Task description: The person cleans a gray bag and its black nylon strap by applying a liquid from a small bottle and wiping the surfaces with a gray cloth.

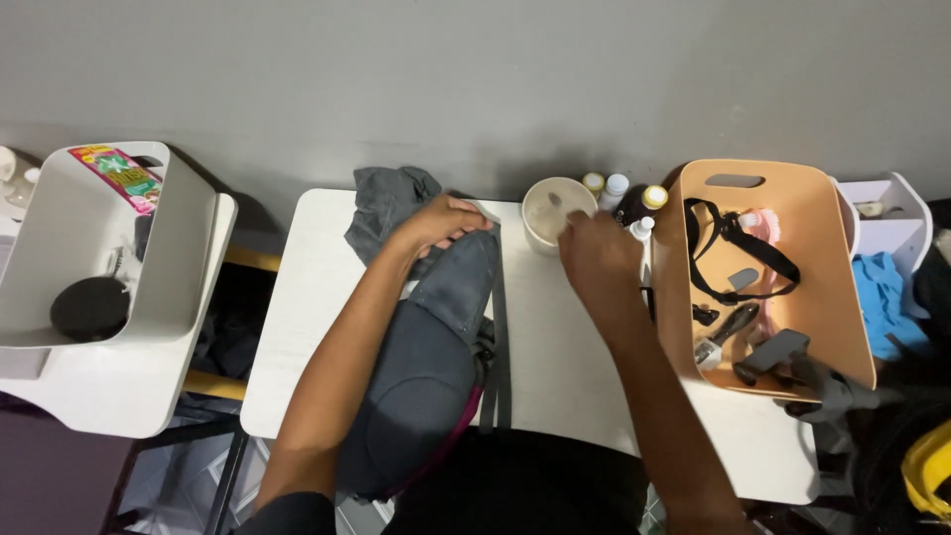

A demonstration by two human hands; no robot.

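One grey backpack (pixel 426 367) at table centre, one cream cup (pixel 555 210) at 12 o'clock, four small bottles (pixel 615 188). Left hand (pixel 441 223) curled gripping backpack top; right hand (pixel 597 260) at cup, grip unclear.

1. Landmark: cream cup (pixel 556 211) at the far edge of the counter (pixel 555 376).
2. Near side of cup: bare counter strip, free passage.
3. Left of cup: grey backpack (pixel 426 367) and grey cloth (pixel 386 203) block.
4. Right of cup, just beside: small bottles (pixel 614 188), then tan bin (pixel 842 297) wall.
5. Behind cup: grey wall (pixel 495 79), no room.
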